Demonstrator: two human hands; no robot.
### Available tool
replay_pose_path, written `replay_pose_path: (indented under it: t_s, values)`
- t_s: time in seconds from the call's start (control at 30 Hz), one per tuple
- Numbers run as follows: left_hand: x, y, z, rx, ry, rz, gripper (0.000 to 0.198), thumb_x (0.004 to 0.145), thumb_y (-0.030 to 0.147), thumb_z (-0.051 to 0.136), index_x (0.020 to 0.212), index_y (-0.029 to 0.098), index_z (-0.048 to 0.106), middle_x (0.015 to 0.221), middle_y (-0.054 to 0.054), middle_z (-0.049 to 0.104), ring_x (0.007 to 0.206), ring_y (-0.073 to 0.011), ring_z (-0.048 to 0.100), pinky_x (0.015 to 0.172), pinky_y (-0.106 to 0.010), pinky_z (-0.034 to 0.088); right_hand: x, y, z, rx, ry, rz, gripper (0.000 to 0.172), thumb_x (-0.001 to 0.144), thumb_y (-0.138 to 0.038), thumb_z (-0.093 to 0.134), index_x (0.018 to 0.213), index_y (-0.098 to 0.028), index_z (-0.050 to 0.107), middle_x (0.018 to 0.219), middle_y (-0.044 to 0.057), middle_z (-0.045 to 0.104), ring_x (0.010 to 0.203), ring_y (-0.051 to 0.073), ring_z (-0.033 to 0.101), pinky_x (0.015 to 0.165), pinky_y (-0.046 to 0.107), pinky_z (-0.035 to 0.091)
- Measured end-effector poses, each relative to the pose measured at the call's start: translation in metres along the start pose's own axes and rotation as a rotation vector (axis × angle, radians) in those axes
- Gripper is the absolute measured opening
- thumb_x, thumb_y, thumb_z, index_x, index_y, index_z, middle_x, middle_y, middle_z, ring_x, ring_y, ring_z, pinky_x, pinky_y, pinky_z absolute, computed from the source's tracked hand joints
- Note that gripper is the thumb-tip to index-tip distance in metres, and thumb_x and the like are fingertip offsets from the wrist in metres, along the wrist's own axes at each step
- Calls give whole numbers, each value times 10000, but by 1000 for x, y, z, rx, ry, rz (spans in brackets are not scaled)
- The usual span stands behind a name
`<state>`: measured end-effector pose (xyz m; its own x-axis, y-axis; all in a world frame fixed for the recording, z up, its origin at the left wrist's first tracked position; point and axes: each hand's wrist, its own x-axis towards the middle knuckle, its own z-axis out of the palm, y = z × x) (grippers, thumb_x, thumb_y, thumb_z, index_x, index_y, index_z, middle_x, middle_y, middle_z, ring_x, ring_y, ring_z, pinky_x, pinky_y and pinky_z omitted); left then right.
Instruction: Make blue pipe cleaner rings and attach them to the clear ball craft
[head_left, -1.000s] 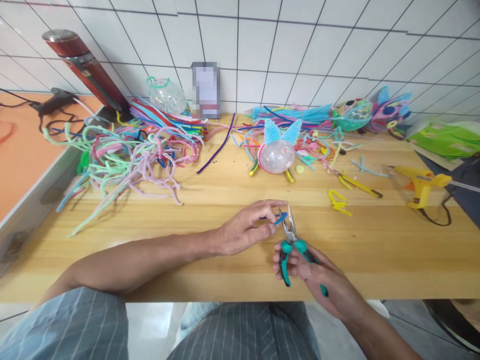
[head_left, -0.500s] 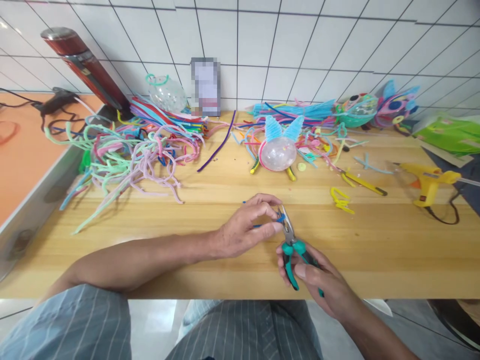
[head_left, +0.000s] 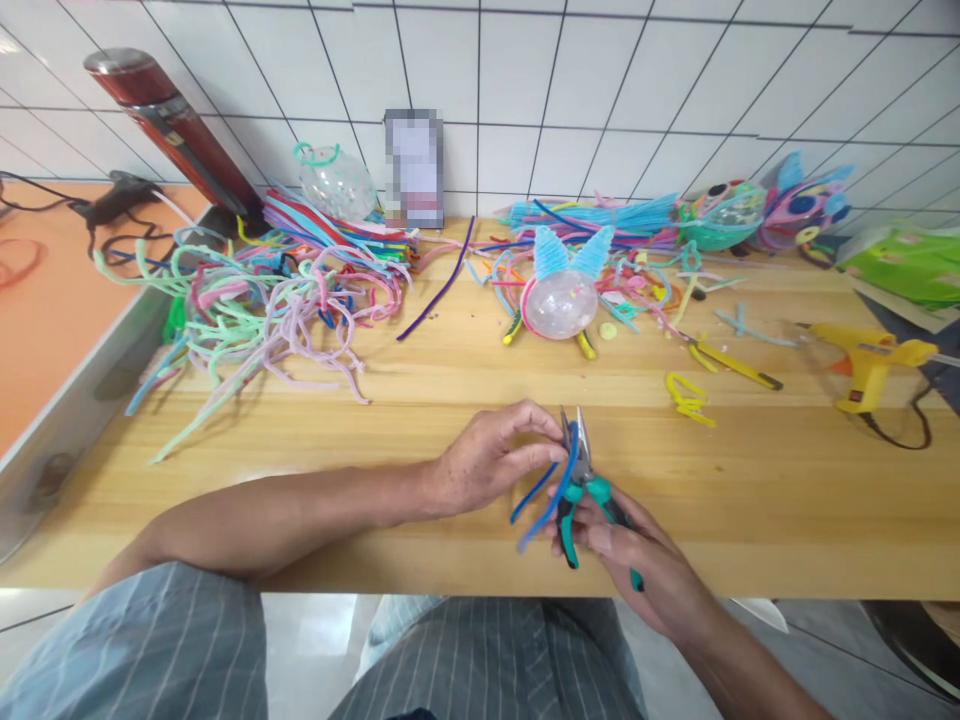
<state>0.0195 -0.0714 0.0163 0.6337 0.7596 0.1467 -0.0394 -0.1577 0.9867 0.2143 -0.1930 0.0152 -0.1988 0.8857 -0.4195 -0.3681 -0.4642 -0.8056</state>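
Note:
My left hand (head_left: 491, 455) pinches a blue pipe cleaner (head_left: 534, 492) near the front of the table. The pipe cleaner is bent, with two ends hanging down toward the table edge. In my right hand (head_left: 637, 545) are needle-nose pliers (head_left: 576, 480) with teal and black handles. Their jaws stand apart, tips pointing away from me, and the bent blue piece crosses them. Whether the jaws touch it I cannot tell. Farther back stands a clear plastic ball (head_left: 561, 303) with light blue pipe-cleaner ears, a pink ring and striped yellow feet.
Tangled green and lilac pipe cleaners (head_left: 262, 320) lie at the left. A red flask (head_left: 169, 130) and a phone (head_left: 416, 170) stand by the wall. At the right are a yellow glue gun (head_left: 862, 362), a yellow craft knife (head_left: 739, 364) and a bent yellow pipe cleaner (head_left: 688, 400).
The pliers' jaws have spread wider. The blue pipe cleaner has swung round, so its two ends now hang toward me beside the handles. My left hand has shifted only slightly.

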Motion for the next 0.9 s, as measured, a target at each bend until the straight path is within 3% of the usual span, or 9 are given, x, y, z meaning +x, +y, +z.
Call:
replay_pose_path:
  t_s: [0.2, 0.3, 0.4, 0.47, 0.53, 0.73, 0.9]
  values:
    - [-2, 7, 0, 13, -19, -62, 357, 871, 449, 815, 1011, 164, 653, 976, -64, 770, 839, -171, 721, 831, -324, 591, 1, 5, -2, -91, 44, -31, 351, 858, -452, 788, 1154, -271, 736, 1137, 92, 758, 1027, 273, 694, 865, 426, 570]
    - [-3, 9, 1, 81, -30, -68, 308, 915, 426, 765, 1032, 159, 664, 943, -63, 767, 808, -160, 706, 808, -309, 588, 0, 6, -2, -119, 42, -44, 364, 894, -453, 759, 1211, -279, 718, 1186, 93, 747, 1055, 272, 686, 913, 438, 563]
    - [-1, 10, -1, 153, -30, 43, 189, 997, 339, 642, 984, 153, 675, 996, -91, 766, 884, -165, 710, 874, -315, 572, 0, 5, -2, -113, 39, -51, 363, 900, -427, 757, 1229, -280, 714, 1207, 95, 739, 1078, 273, 679, 945, 447, 554]
    - [1, 11, -3, 194, -23, 163, 183, 1023, 301, 584, 952, 157, 672, 1085, -121, 748, 1020, -192, 703, 950, -338, 550, 1, 1, -1, -67, 32, -33, 346, 871, -402, 778, 1191, -280, 732, 1191, 95, 741, 1061, 274, 680, 932, 455, 561]
    - [3, 12, -4, 216, -27, 207, 203, 1044, 302, 544, 963, 162, 667, 1054, -116, 725, 1015, -188, 681, 932, -329, 538, 1, -5, 1, 8, 16, 3, 340, 829, -399, 801, 1145, -280, 759, 1162, 91, 745, 1015, 268, 689, 906, 456, 571]
    - [-2, 14, -3, 102, -76, 8, 283, 1078, 375, 490, 1169, 158, 647, 838, -4, 628, 705, -107, 527, 689, -248, 450, 3, -15, 10, 171, -85, 40, 371, 776, -487, 810, 1080, -276, 784, 1143, 98, 732, 1006, 274, 688, 882, 457, 576]
    - [-3, 15, -2, -5, -46, -65, 266, 1055, 408, 530, 1105, 164, 625, 779, 27, 548, 684, -102, 467, 670, -248, 401, 3, -11, 12, 135, -31, -8, 354, 803, -437, 787, 1127, -296, 784, 1197, 103, 747, 1065, 303, 700, 996, 530, 536]
